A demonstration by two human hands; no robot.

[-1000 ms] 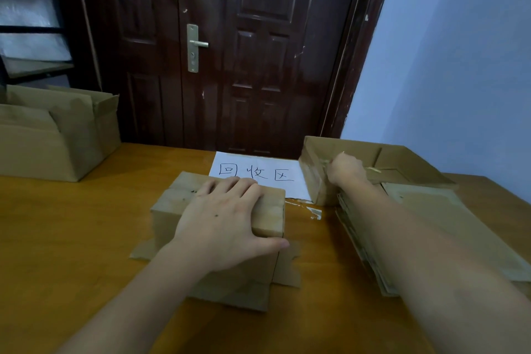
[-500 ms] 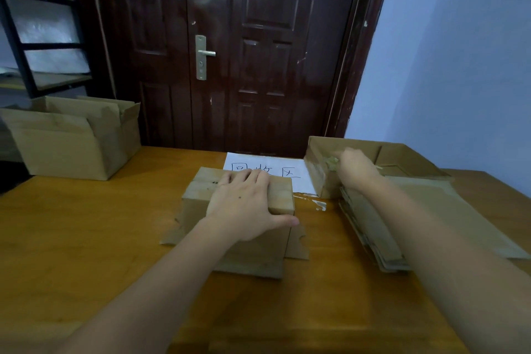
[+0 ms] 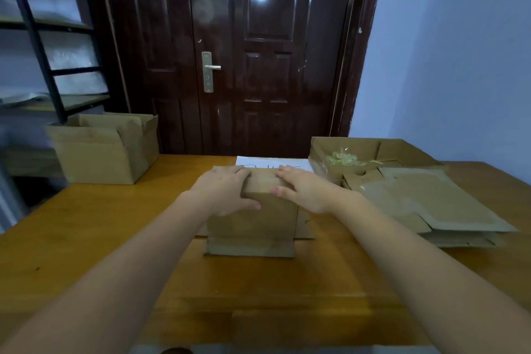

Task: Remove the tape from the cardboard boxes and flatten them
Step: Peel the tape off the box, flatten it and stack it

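**Both hands on the small box, ready to press it down**

Nearest to me, two bare forearms reach out over the wooden table (image 3: 115,238). They meet at a small cardboard box (image 3: 253,218) standing mid-table with its bottom flaps splayed out flat beneath it. The left hand (image 3: 222,191) lies over the box's top left edge, fingers laid across the top and thumb down the near face; the right hand (image 3: 304,190) mirrors it on the right edge, fingers gently curved over the top. Neither is pinching; both rest on the cardboard.

The box looks light and thin-walled, stiff along its creases but likely to fold easily once pushed aslant. I'd take it at opposite top corners, as the hands nearly do, and lean it sideways so the walls collapse along their folds; pressing straight down would probably buckle it. I can see no tape on the faces in view.

Just right of it lies a stack of flattened boxes (image 3: 425,204), and behind that an open tray box (image 3: 319,158) holding a wad of peeled tape (image 3: 343,158). A white paper sheet (image 3: 258,160) peeks out behind the hands. Farther left stands a larger open box (image 3: 97,158), then the dark door (image 3: 258,66).
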